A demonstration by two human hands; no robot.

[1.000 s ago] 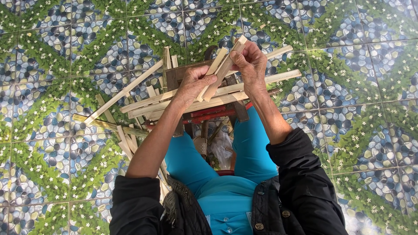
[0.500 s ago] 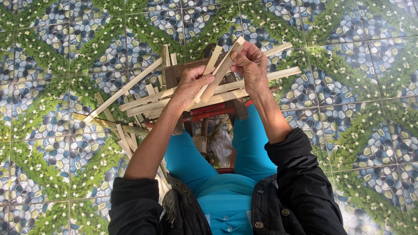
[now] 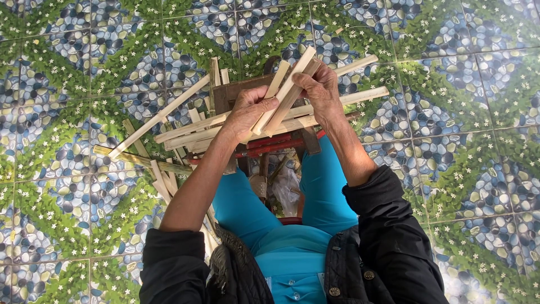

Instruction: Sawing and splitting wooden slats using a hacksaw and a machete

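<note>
I sit over a small wooden stool with a pile of pale bamboo strips lying across it. My left hand and my right hand both grip a few short flat bamboo strips, held tilted up to the right above the pile. My left hand holds their lower ends, my right hand closes over their upper part. Long strips jut out left and right beneath my hands.
More bamboo strips lie scattered on the floor at the left. The floor is tiled in a blue pebble and green leaf pattern. My turquoise-trousered legs and black jacket sleeves fill the lower middle. A red bar shows under the stool.
My hands have shifted slightly along the held strips, with the right hand closing further over their upper part. The pile below has not moved.
</note>
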